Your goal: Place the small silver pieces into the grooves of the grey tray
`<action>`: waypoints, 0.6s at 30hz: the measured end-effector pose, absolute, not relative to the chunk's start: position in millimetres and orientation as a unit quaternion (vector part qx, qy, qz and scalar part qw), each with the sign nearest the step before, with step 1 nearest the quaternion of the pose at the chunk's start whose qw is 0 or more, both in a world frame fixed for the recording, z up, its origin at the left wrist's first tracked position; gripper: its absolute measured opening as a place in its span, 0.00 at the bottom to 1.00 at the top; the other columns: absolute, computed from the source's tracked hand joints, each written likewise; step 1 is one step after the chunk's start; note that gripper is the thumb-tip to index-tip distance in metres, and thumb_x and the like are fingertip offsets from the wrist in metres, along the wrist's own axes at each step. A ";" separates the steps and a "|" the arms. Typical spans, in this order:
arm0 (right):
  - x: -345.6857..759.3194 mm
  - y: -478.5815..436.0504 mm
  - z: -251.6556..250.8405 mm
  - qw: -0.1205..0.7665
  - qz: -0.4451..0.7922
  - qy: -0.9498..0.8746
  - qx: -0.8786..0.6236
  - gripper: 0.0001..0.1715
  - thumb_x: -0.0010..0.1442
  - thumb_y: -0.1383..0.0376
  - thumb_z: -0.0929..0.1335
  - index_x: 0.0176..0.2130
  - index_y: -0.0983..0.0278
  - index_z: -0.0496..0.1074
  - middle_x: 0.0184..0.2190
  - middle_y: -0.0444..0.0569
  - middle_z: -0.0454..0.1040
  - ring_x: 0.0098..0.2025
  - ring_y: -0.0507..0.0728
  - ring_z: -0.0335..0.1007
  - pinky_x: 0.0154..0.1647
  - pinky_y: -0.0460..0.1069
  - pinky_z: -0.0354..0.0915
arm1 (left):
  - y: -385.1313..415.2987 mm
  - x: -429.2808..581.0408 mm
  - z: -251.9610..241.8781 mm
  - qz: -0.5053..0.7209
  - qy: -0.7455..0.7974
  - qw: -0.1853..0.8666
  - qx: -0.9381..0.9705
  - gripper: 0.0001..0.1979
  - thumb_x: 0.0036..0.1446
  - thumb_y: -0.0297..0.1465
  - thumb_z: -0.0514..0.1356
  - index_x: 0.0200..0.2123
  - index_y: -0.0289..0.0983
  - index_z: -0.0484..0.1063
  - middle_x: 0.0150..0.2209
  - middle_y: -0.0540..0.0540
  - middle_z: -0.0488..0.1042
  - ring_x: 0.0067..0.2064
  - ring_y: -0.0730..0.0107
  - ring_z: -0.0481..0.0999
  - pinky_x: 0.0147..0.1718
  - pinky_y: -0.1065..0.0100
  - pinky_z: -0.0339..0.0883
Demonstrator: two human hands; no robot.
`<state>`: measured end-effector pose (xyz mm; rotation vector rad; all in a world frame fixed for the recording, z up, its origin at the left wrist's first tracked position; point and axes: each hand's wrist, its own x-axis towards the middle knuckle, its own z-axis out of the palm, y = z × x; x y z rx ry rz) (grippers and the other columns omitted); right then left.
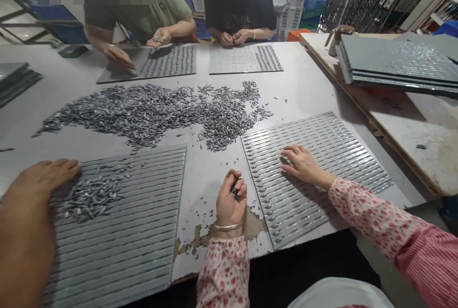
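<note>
My left hand [232, 199], palm up with a bracelet at the wrist, is closed around several small dark grey pieces [235, 188]; its fingers are curled over them. On the ridged grey panel [315, 141], my right hand [300, 164] lies palm down, with thumb and fingers apart. Whether a piece lies under its fingertips is hard to make out. Along the panel's left edge runs a column of grey pointed-oval pieces [265, 199], one at each row. Beyond both hands spreads a large heap of loose, similar pieces [153, 112].
At left, a co-worker's bare hand [46, 174] rests beside loose pieces on another ridged panel [143, 241]. Across the white table [200, 169], two people handle pieces over partly filled panels [232, 60]. A stack of panels [400, 65] stands on the right-hand bench.
</note>
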<state>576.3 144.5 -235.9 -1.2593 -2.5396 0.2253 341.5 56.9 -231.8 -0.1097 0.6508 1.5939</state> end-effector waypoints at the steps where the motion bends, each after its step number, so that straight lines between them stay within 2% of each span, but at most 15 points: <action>1: 588.3 141.7 -238.7 0.135 0.069 -0.884 -0.442 0.24 0.59 0.56 0.68 0.52 0.62 0.65 0.54 0.53 0.62 0.57 0.63 0.52 0.55 0.56 0.51 | 48.9 343.6 -227.9 0.696 0.287 0.657 -0.051 0.07 0.59 0.23 0.52 0.33 0.31 0.70 0.29 0.49 0.66 0.21 0.86 0.58 0.15 0.83 0.54; 5: 608.7 147.3 -248.7 0.117 0.068 -0.879 -0.457 0.28 0.59 0.54 0.68 0.56 0.60 0.62 0.58 0.52 0.58 0.60 0.64 0.47 0.58 0.58 0.48 | 10.0 362.8 -211.5 0.672 0.299 0.676 -0.043 0.03 0.56 0.26 0.58 0.33 0.32 0.71 0.29 0.50 0.65 0.21 0.86 0.58 0.16 0.83 0.55; 8: 606.2 151.8 -246.1 0.136 0.088 -0.868 -0.469 0.28 0.57 0.55 0.69 0.55 0.61 0.64 0.57 0.53 0.59 0.60 0.65 0.47 0.59 0.59 0.47 | -18.0 386.9 -205.0 0.647 0.345 0.680 -0.031 0.06 0.51 0.27 0.64 0.34 0.33 0.72 0.29 0.50 0.65 0.23 0.86 0.59 0.17 0.84 0.56; 10: 603.7 142.7 -237.2 0.178 0.121 -0.851 -0.478 0.26 0.57 0.58 0.69 0.53 0.64 0.65 0.55 0.56 0.61 0.58 0.66 0.50 0.58 0.60 0.49 | -35.0 404.5 -206.0 0.621 0.382 0.683 -0.038 0.08 0.48 0.26 0.66 0.34 0.34 0.73 0.29 0.50 0.65 0.23 0.86 0.59 0.17 0.83 0.55; 12: 602.7 120.5 -224.2 0.226 0.211 -0.836 -0.453 0.20 0.59 0.60 0.68 0.50 0.65 0.67 0.49 0.56 0.66 0.53 0.63 0.57 0.55 0.58 0.55 | -50.8 421.4 -210.3 0.597 0.413 0.686 -0.052 0.09 0.46 0.26 0.66 0.34 0.34 0.74 0.30 0.49 0.67 0.23 0.86 0.58 0.17 0.83 0.55; 14: 602.9 88.7 -211.2 0.233 0.370 -0.820 -0.370 0.13 0.61 0.60 0.66 0.43 0.64 0.70 0.40 0.51 0.71 0.44 0.58 0.65 0.47 0.52 0.62 | -65.3 436.6 -216.0 0.580 0.434 0.687 -0.064 0.10 0.45 0.27 0.67 0.34 0.34 0.75 0.31 0.48 0.69 0.22 0.86 0.58 0.16 0.82 0.54; 16: 603.3 54.7 -202.4 0.194 0.516 -0.783 -0.289 0.11 0.61 0.59 0.66 0.39 0.64 0.71 0.33 0.47 0.72 0.35 0.54 0.67 0.38 0.47 0.64 | -77.7 449.7 -221.3 0.572 0.449 0.683 -0.073 0.11 0.43 0.27 0.68 0.33 0.34 0.75 0.29 0.49 0.69 0.22 0.85 0.58 0.16 0.81 0.53; 18: 602.6 25.0 -200.9 0.184 0.583 -0.741 -0.277 0.12 0.59 0.58 0.68 0.37 0.65 0.71 0.31 0.46 0.71 0.32 0.52 0.66 0.34 0.45 0.63 | -87.0 460.1 -225.1 0.570 0.463 0.675 -0.077 0.12 0.41 0.28 0.69 0.31 0.35 0.75 0.24 0.51 0.67 0.21 0.84 0.58 0.16 0.80 0.53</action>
